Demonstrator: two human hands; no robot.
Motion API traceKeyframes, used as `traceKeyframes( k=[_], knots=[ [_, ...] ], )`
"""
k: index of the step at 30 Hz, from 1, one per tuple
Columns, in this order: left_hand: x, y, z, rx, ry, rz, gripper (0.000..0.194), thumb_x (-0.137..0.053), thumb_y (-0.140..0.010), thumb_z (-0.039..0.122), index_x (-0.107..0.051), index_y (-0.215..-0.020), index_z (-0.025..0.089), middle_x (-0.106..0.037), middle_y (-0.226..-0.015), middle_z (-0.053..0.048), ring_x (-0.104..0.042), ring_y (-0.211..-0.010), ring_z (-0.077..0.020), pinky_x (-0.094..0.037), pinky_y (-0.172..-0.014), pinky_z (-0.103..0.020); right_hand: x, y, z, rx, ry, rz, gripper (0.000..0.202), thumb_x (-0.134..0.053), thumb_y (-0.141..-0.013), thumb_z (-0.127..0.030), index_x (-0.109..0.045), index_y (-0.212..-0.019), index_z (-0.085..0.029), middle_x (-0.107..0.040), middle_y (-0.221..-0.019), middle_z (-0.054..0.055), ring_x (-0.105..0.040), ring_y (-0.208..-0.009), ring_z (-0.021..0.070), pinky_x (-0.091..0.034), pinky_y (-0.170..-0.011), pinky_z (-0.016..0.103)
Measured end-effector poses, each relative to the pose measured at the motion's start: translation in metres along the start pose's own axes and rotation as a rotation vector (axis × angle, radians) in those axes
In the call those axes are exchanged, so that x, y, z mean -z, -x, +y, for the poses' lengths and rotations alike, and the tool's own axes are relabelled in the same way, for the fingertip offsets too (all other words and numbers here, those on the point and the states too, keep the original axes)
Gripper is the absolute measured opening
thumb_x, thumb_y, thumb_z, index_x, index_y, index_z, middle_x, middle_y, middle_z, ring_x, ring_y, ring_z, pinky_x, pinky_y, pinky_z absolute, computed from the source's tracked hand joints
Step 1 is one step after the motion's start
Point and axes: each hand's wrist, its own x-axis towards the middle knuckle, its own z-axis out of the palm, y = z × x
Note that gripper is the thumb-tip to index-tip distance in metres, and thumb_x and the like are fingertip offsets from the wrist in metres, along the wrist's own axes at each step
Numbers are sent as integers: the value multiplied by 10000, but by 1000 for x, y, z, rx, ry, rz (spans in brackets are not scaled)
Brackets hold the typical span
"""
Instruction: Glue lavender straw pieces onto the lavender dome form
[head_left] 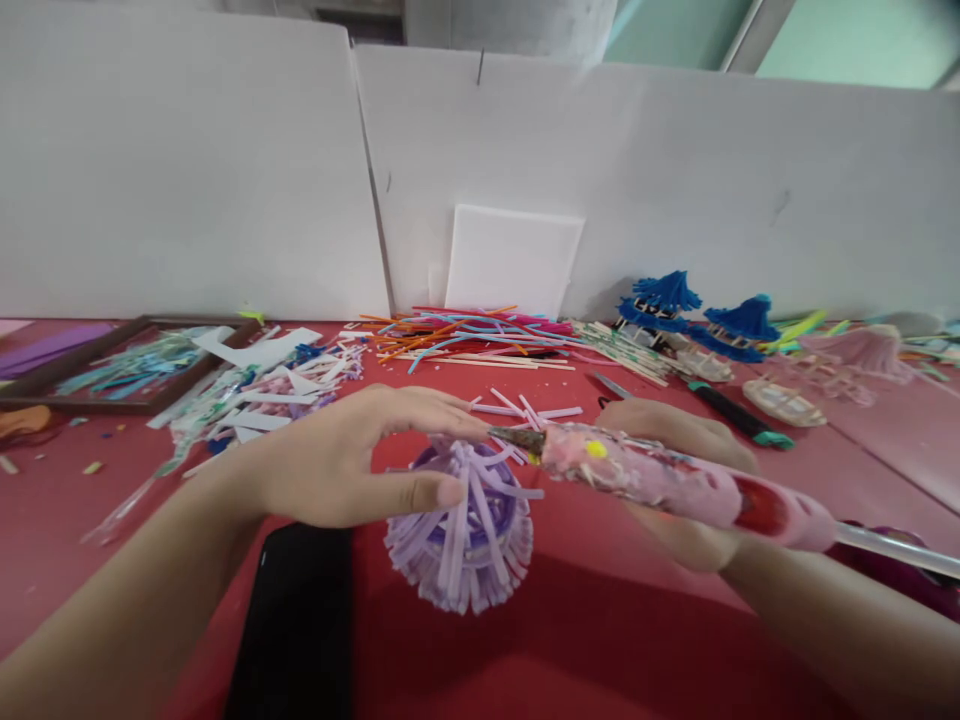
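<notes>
A round purple craft piece (465,560) made of pipe-cleaner strips stands on the red table, its strips fanning out from the top. My left hand (360,455) reaches over it from the left, with thumb and fingers closed on its top strips. In my right hand (675,520) is a pink glue gun (645,480), smeared with dried glue, its dark nozzle near the top of the piece and my left fingertips. A glue stick (900,548) juts from its rear. Loose purple strips (529,410) lie just behind the piece.
A black phone (296,620) lies at front left. Behind are paper scraps (277,390), a brown frame (97,400), coloured sticks (465,330), blue roofed models (664,300) and a green-and-black tool (739,412). White panels (637,180) stand at the back.
</notes>
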Motion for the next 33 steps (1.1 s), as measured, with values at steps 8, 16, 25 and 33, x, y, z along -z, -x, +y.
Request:
traceKeyframes(
  k=[8,16,25,33],
  knots=[
    [7,6,1,-16,-120,38,330,-699,-865,386,-689,-1161,241,-750,-1164,-38,-700,-1063,-200,-532,-920,-291,6,-3,15,277,46,-115,190,-497,-951,-340,-603,-933,-183,-659,-770,44,-660,-682,167,-550,-611,290],
    [2,-1,1,-68,-114,41,248,-677,-892,352,-671,-1113,238,-758,-1078,-3,-707,-963,-150,-518,-835,-230,3,-4,9,388,187,-194,252,-381,-1034,-226,-589,-908,-158,-673,-747,56,-654,-716,148,-550,-662,290],
    [2,-2,-4,-76,-55,45,208,-691,-886,334,-708,-1065,230,-769,-1052,-11,-711,-939,-141,-524,-832,-208,1,-5,2,422,248,-145,225,-394,-1014,-181,-558,-860,-168,-611,-707,47,-571,-708,168,-499,-648,329],
    [-1,-5,-8,-90,-10,71,185,-678,-897,314,-736,-1039,210,-781,-1009,-20,-723,-919,-139,-526,-820,-189,6,-8,0,435,276,-136,213,-392,-1023,-230,-530,-870,-180,-591,-701,38,-546,-687,166,-490,-623,327]
  ],
)
